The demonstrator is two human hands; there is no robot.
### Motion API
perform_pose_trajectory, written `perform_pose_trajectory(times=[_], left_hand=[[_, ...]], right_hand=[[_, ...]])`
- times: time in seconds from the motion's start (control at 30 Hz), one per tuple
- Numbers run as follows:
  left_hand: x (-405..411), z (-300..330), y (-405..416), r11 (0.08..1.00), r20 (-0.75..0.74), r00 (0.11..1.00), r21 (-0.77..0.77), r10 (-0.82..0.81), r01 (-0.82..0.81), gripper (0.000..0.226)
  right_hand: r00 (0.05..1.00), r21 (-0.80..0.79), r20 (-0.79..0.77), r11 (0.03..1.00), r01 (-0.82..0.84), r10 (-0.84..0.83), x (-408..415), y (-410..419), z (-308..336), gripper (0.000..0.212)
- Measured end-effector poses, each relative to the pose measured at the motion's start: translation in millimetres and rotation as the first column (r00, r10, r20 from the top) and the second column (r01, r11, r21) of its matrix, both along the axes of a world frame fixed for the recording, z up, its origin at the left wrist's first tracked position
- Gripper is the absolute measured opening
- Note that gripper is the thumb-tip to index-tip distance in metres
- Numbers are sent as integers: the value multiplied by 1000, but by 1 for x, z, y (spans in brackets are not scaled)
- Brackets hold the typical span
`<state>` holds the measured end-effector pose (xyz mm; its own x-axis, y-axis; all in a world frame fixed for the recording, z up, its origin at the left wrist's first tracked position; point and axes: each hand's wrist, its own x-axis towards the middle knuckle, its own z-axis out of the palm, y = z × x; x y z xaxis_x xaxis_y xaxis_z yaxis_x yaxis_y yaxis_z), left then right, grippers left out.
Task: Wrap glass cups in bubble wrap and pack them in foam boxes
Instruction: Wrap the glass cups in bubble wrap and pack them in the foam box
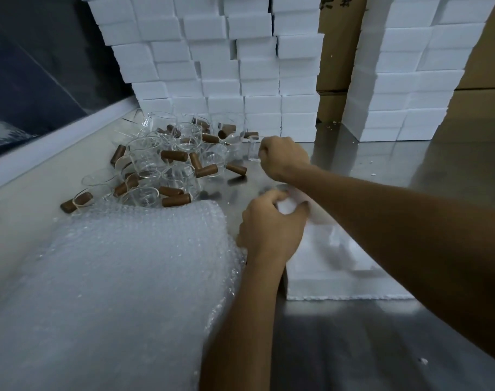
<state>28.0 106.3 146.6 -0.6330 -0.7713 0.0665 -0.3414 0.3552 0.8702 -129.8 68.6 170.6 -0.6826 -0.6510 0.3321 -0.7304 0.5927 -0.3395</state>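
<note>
While the left hand (270, 224) grips a wrapped bundle (290, 206) over the foam box (336, 266), the right hand (283, 159) beyond it is fisted, contents unclear.

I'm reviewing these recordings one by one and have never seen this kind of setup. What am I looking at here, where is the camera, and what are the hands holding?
There is no machine: a person works with bare hands, filmed by one wide-angle camera worn on the head, looking forward and down. On the shiny metal table lie a pile of clear glass cups with brown wooden handles, a thick stack of clear bubble wrap and an open white foam box. More white foam boxes are stacked behind. The left hand grips something white over the box; what exactly is hard to tell. The right hand is curled at one small glass cup.
</note>
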Motion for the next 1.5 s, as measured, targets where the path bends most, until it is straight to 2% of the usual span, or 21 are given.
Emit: perform_pose_trajectory(times=[0.13, 0.23, 0.4, 0.53, 0.63, 0.7, 0.77, 0.87, 1.0, 1.13, 1.17, 1.3, 1.37, 1.5], left_hand=[[1, -3, -1, 1000, -31, 999, 21, 12, -12, 38], [0, -3, -3, 999, -24, 999, -3, 35, -36, 38], [0, -1, -5, 993, -39, 994, -51, 106, -108, 37], [3, 5, 1, 956, -113, 990, -272, 82, -110, 31], [4, 14, 12, 879, -179, 980, -478, -92, -5, 45], [7, 18, 22, 816, -129, 959, -562, -251, 138, 68], [10, 20, 30, 778, -78, 919, -564, -386, 278, 85], [17, 23, 40, 808, -126, 877, -467, -464, 360, 88], [31, 28, 39, 826, -176, 886, -473, -430, 307, 78], [48, 24, 39, 860, -213, 904, -446, -371, 248, 71], [51, 22, 40, 866, -223, 912, -451, -344, 216, 71], [57, 12, 45, 848, -235, 935, -518, -265, 110, 75], [58, 9, 46, 836, -235, 933, -538, -271, 107, 76], [58, 4, 45, 821, -215, 929, -554, -302, 139, 76]], right_hand=[[999, -202, -29, 979, -41, 36, 5, 44, 8, 29], [997, -389, -29, 918, -75, 69, 19, 90, 15, 27], [979, -614, 99, 785, -80, 178, 53, 165, 15, 28], [953, -702, 170, 710, -61, 250, 77, 204, 10, 32], [936, -755, 190, 653, -53, 296, 89, 225, 2, 29], [927, -771, 188, 634, -65, 324, 94, 234, 1, 27], [915, -783, 181, 616, -88, 362, 95, 241, 1, 26], [907, -777, 170, 619, -117, 385, 93, 248, 1, 27], [898, -768, 149, 620, -158, 413, 92, 251, 2, 25], [914, -663, 140, 721, -198, 380, 101, 244, -2, 11], [915, -632, 155, 749, -199, 373, 104, 241, -4, 17], [928, -509, 82, 815, -275, 364, 110, 237, -12, 69], [942, -468, 16, 835, -290, 336, 110, 236, -15, 75], [962, -434, -111, 858, -273, 250, 111, 233, -18, 71]])
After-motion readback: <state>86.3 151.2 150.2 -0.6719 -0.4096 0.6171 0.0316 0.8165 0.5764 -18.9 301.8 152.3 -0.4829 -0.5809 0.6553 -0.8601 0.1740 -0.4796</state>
